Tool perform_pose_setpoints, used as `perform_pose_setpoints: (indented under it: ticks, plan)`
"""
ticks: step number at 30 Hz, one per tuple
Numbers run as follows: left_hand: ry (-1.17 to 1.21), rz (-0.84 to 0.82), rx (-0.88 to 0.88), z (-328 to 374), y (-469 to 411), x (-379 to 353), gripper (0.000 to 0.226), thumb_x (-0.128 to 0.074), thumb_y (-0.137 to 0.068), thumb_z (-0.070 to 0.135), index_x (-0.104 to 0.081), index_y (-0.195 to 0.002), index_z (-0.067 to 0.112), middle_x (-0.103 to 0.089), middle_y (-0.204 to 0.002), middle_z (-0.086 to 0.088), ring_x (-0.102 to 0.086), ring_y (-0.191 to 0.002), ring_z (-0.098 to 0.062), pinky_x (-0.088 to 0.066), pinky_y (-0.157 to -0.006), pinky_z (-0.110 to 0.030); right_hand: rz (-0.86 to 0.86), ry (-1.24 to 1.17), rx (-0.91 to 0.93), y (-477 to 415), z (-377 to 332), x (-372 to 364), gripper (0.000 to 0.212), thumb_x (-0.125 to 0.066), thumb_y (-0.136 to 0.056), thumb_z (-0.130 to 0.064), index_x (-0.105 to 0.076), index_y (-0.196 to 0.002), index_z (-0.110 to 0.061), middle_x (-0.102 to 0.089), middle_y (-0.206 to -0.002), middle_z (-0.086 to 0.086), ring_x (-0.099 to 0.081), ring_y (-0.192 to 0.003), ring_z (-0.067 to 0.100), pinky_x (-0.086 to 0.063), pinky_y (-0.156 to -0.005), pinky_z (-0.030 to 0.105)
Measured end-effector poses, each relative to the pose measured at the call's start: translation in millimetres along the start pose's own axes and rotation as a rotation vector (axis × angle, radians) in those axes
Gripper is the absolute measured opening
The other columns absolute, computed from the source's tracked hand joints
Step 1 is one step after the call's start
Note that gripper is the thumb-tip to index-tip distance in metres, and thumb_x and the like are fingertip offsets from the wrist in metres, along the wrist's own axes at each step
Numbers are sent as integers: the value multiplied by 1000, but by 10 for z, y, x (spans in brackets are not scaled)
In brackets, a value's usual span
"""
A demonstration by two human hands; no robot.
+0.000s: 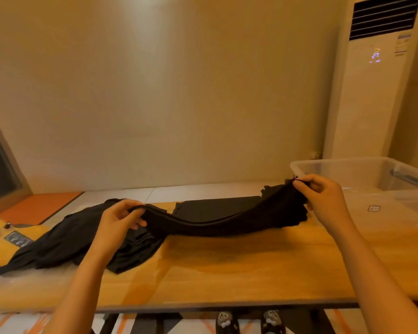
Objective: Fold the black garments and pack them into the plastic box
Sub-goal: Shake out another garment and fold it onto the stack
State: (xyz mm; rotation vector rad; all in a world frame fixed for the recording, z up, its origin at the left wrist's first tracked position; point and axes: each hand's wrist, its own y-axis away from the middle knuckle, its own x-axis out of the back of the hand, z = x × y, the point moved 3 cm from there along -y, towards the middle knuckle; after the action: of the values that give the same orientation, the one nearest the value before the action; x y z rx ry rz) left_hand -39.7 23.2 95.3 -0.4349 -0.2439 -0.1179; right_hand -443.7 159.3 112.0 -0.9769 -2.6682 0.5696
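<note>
black garment point(217, 222) between both hands point(117, 216) point(323, 197), above wooden table point(239, 268)

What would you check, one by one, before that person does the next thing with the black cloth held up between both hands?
1. Left hand grips one end of the held garment: ok.
2. Right hand pinches the other end: ok.
3. Held garment taut and smooth: not ok, it sags in the middle.
4. Bare stretch of table in front to lay it on: ok.
5. Plastic box at the right has no lid on: ok.
6. Held garment free of the folded garment behind it: cannot tell.
</note>
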Motion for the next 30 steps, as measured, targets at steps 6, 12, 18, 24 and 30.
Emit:
perform_pose_setpoints:
  ticks: [6,12,18,24,30]
  plan:
    - [-88,20,-20,-201,530,235,18,-61,-88,0,-72,-92,13,-72,-87,2,-67,-81,-11,-53,-72,-16,-110,130,-26,540,169,218,12,-62,-89,-8,-70,-93,-15,-68,-90,-3,-61,-87,3,-43,-71,14]
    - [-139,17,14,-458,1005,188,21,-60,-89,2,-72,-98,16,-72,-95,10,-66,-91,-5,-51,-76,-10,-167,157,-111,1023,426,306,17,-59,-91,-7,-70,-94,-20,-69,-92,-5,-61,-78,-12,-44,-65,5]
    - [-160,34,3,-524,1313,67,26,-57,-91,6,-69,-99,28,-69,-99,25,-62,-96,6,-49,-76,-16,-82,116,-106,1252,577,494,20,-57,-92,-9,-68,-95,-25,-69,-81,-12,-61,-72,-5,-46,-64,9]
    - [-185,67,119,-788,1498,-9,28,-65,-86,4,-67,-92,31,-70,-93,7,-63,-95,-11,-49,-86,-32,-132,121,-218,1474,843,490,23,-56,-91,-5,-68,-93,-24,-70,-87,-7,-66,-81,2,-53,-66,14]
    - [-178,98,130,-834,1570,2,27,-67,-83,1,-66,-90,27,-69,-93,2,-63,-92,-13,-47,-80,-26,-198,136,-229,1587,910,535,34,-64,-83,3,-67,-107,-22,-69,-100,-23,-60,-100,-11,-49,-78,15]
